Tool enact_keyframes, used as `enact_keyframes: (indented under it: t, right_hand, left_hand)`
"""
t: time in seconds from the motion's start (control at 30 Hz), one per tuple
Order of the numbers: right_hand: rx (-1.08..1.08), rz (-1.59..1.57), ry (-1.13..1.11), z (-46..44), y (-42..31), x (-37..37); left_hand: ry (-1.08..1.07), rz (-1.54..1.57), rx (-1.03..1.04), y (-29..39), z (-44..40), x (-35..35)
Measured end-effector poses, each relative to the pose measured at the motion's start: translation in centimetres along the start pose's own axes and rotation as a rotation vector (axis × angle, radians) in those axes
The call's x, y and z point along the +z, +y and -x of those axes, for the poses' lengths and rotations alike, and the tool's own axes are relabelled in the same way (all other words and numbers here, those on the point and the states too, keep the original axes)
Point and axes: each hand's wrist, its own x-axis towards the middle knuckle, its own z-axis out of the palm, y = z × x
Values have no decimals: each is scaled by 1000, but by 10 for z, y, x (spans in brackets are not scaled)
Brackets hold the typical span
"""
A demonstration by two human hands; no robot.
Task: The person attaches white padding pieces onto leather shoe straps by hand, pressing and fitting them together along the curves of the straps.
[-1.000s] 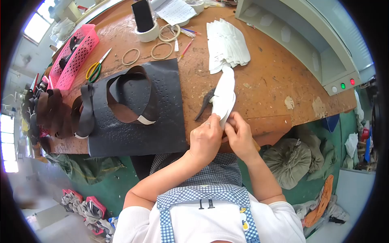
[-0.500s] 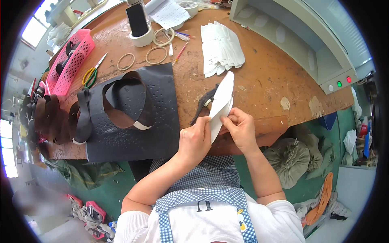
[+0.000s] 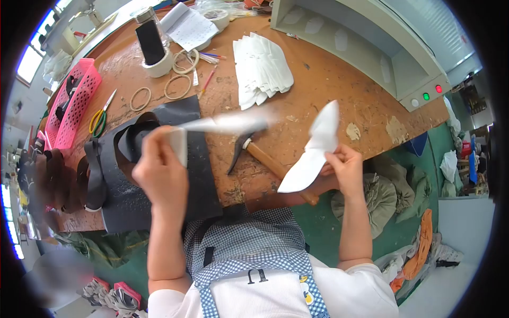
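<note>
My left hand (image 3: 163, 172) is raised over the black mat (image 3: 185, 201), its fingers closed on a white sheet piece (image 3: 222, 123) that is smeared by motion. Between the fingers and thumb of my right hand (image 3: 347, 168) is a white sole-shaped piece (image 3: 306, 168), narrow at its middle and held above the table's front edge. A hammer (image 3: 268, 159) with a wooden handle and dark head lies between my hands, partly behind the white pieces. Dark strap loops (image 3: 123, 146) rest on the mat behind my left hand. Farther back lies a fanned stack of white pieces (image 3: 262, 69).
At left are scissors (image 3: 102, 116), a pink basket (image 3: 79, 100) and more dark straps (image 3: 58, 175). Tape rings (image 3: 177, 87), a pencil (image 3: 208, 80) and a glass jar (image 3: 150, 40) stand or lie behind. A grey box with lit buttons (image 3: 419, 93) bounds the right.
My hands have moved apart, each with a white piece that was together before. The left went left over the mat, the right slightly right. The hammer handle now shows. The view has shifted.
</note>
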Motion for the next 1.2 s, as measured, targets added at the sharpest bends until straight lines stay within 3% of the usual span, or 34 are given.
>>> enact_keyframes:
  t: [0.03,0.1,0.2,0.27,0.3,0.37,0.5,0.57,0.6,0.7,0.83,1.2]
  right_hand:
    - [5,9,3,-1,1,-14]
    - [27,40,-34,-4,-3,-33]
    - [63,-85,-96,2,-10,-35]
    - [82,-189,-150,9,-16,-25]
    - [91,-238,-172,11,-18,-21]
    - [72,-295,-176,17,-19,-10]
    - [62,-336,-200,27,-16,24]
    - [72,-347,-211,32,-21,44]
    - [-51,-315,-284,31,-9,47]
    - [35,-404,-367,34,-14,56]
    - [-83,-365,-207,23,-28,51]
    - [-11,-420,-300,19,-29,49]
  left_hand:
    - [75,-119,136,0,-11,-5]
    - [102,-116,-11,12,-32,-9]
    - [-82,16,-48,-2,-68,11]
    - [-265,-22,12,-24,-79,41]
    - [-375,-196,-102,-25,-76,52]
    - [-27,-429,315,-22,-45,73]
    - [-374,115,414,40,15,67]
    - [-560,381,320,72,38,55]
    - [-600,383,293,78,47,55]
    - [-727,404,199,59,61,65]
    - [-707,338,250,53,64,57]
    - [-640,390,230,54,73,61]
